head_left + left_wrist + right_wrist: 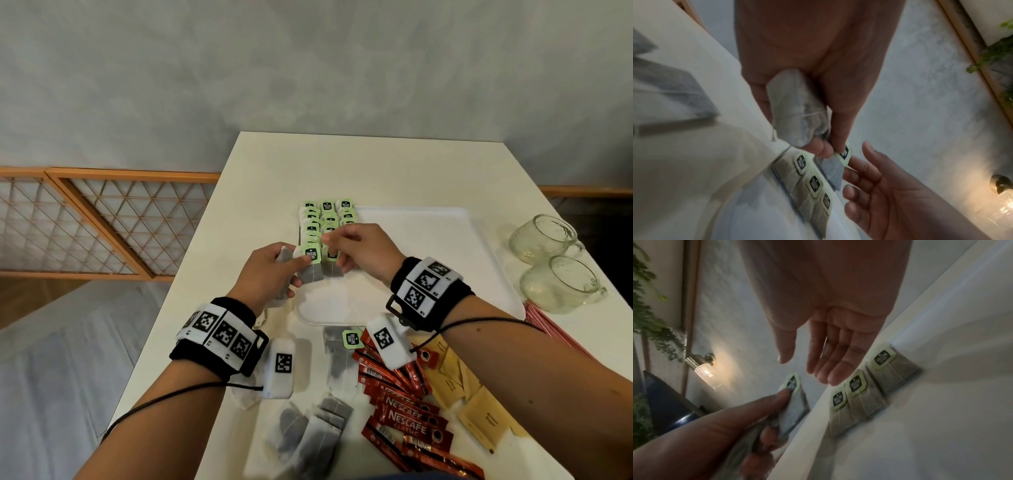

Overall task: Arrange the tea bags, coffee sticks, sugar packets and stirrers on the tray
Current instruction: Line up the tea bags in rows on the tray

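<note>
At the middle of the head view, the left hand (pixel 270 270) grips a small bunch of tea bags (pixel 310 265), its thumb pressing the green tag of the front one while the other fingers curl round the rest. The right hand (pixel 359 251) hovers just beside it over the left part of the white tray (pixel 428 240), fingers straight and relaxed, holding nothing; the right wrist view shows the palm bare above the laid bags.

Three columns of tea bags already lie overlapped along the tray's left edge, tags facing up. More bags, the red coffee sticks (pixel 407 414) and the yellow sugar packets (pixel 476 394) wait on the tabletop (pixel 274 161) at the lower part of the frame, and the pink stirrers (pixel 548 325) lie at the right, below two glass cups (pixel 548 260).

The step in hand looks like passing one bag across to extend a column. To do it well, pinch only the front bag near its tag so the others stay put, watch that strings do not tangle, then lay it overlapping the last bag, tag up, in line with its column.
</note>
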Action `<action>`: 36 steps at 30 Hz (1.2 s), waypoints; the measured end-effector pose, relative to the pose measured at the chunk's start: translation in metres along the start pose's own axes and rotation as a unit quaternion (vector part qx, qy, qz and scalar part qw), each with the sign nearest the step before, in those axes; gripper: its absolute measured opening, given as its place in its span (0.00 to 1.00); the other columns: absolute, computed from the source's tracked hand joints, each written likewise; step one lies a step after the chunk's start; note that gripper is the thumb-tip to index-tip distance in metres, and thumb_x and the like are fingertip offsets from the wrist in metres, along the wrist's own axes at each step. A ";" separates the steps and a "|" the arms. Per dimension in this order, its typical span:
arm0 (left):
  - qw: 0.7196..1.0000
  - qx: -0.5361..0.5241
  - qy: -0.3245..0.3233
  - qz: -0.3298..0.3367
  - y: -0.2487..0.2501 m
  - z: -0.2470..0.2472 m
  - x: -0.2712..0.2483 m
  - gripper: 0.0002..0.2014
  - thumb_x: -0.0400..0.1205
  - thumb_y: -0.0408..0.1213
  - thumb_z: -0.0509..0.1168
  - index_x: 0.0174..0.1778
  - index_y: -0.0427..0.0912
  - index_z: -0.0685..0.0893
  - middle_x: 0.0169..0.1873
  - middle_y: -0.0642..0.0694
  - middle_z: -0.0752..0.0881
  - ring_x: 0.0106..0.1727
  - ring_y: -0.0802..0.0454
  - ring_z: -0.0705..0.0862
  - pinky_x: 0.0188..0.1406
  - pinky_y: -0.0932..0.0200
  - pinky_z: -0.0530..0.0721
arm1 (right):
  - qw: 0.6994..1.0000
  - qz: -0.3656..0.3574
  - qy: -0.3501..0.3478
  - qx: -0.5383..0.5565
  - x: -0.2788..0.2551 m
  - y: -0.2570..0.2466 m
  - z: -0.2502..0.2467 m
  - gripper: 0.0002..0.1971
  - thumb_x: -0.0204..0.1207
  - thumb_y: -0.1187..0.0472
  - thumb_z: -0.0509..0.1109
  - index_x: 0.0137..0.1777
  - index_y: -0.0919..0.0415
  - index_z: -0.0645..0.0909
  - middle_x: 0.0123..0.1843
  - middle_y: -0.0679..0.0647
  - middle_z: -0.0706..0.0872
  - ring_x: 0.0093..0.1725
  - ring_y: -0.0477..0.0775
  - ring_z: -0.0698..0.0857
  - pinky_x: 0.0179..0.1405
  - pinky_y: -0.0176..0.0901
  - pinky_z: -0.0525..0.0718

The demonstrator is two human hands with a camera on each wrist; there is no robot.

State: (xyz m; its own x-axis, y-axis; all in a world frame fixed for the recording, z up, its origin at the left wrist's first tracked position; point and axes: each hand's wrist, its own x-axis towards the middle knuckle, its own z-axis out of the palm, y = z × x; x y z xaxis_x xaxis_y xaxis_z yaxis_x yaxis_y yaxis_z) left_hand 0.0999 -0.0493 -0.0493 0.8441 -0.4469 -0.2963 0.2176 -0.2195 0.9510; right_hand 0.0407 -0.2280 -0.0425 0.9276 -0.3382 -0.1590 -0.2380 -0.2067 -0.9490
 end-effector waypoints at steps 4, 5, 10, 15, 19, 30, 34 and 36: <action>1.000 0.003 -0.023 0.005 0.006 0.012 0.000 0.08 0.77 0.36 0.75 0.49 0.39 0.85 0.30 0.44 0.86 0.25 0.53 0.81 0.21 0.62 0.80 | 0.999 -0.013 -0.040 -0.004 -0.005 -0.006 -0.003 0.03 0.75 0.65 0.76 0.44 0.61 0.84 0.32 0.55 0.84 0.28 0.49 0.84 0.32 0.42 0.86; 1.000 0.005 -0.024 0.008 0.008 0.013 0.001 0.08 0.78 0.36 0.75 0.49 0.39 0.85 0.31 0.43 0.86 0.25 0.53 0.81 0.21 0.62 0.80 | 1.000 -0.017 -0.025 -0.006 -0.003 -0.007 -0.008 0.04 0.75 0.66 0.75 0.42 0.59 0.83 0.32 0.54 0.84 0.27 0.48 0.84 0.30 0.40 0.85; 1.000 -0.011 -0.020 0.007 0.009 0.006 0.003 0.02 0.81 0.33 0.70 0.47 0.41 0.87 0.40 0.41 0.90 0.27 0.53 0.80 0.22 0.62 0.79 | 0.998 0.018 0.053 -0.036 0.006 0.004 -0.049 0.04 0.75 0.67 0.75 0.43 0.62 0.82 0.30 0.55 0.86 0.25 0.47 0.84 0.30 0.42 0.85; 1.000 -0.016 -0.007 -0.015 0.003 0.002 0.003 0.03 0.83 0.34 0.67 0.49 0.41 0.86 0.41 0.41 0.90 0.25 0.54 0.80 0.21 0.63 0.79 | 0.989 0.100 0.051 -0.095 0.004 0.030 -0.053 0.08 0.73 0.68 0.77 0.49 0.68 0.84 0.34 0.58 0.88 0.29 0.52 0.87 0.35 0.40 0.89; 0.998 -0.035 0.000 -0.049 0.003 0.005 0.001 0.21 0.88 0.53 0.55 0.51 0.41 0.85 0.41 0.40 0.91 0.25 0.51 0.81 0.23 0.60 0.78 | 0.988 0.086 0.080 -0.099 0.006 0.034 -0.041 0.10 0.73 0.70 0.76 0.52 0.72 0.83 0.32 0.56 0.87 0.27 0.50 0.85 0.29 0.35 0.88; 0.985 -0.119 -0.098 -0.083 0.021 0.030 -0.011 0.41 0.79 0.72 0.36 0.71 0.45 0.73 0.46 0.38 0.91 0.22 0.43 0.82 0.19 0.61 0.77 | 0.984 -0.015 -0.084 -0.159 -0.023 -0.020 0.000 0.19 0.62 0.43 0.82 0.48 0.54 0.87 0.41 0.43 0.85 0.41 0.41 0.83 0.42 0.33 0.77; 0.989 -0.089 -0.098 -0.061 0.027 0.040 -0.017 0.39 0.82 0.69 0.39 0.80 0.44 0.63 0.65 0.38 0.84 0.19 0.44 0.82 0.14 0.61 0.77 | 0.975 -0.077 -0.087 -0.191 -0.027 -0.020 0.005 0.19 0.59 0.52 0.86 0.45 0.59 0.86 0.38 0.48 0.86 0.37 0.43 0.82 0.45 0.38 0.76; 0.992 -0.066 -0.089 -0.057 0.028 0.041 -0.017 0.39 0.83 0.69 0.40 0.81 0.44 0.62 0.67 0.37 0.83 0.21 0.43 0.84 0.15 0.59 0.79 | 0.977 -0.069 -0.135 -0.148 -0.031 -0.020 0.007 0.14 0.62 0.58 0.84 0.44 0.62 0.86 0.30 0.55 0.88 0.31 0.47 0.84 0.48 0.41 0.79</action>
State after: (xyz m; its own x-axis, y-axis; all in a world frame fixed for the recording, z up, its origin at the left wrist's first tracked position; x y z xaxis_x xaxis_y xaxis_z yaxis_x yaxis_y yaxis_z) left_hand 0.0716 -0.0840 -0.0217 0.7123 -0.5746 -0.4031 0.3795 -0.1678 0.9098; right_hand 0.0187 -0.2073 -0.0202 0.9895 -0.0410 -0.1383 -0.1400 -0.5030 -0.8529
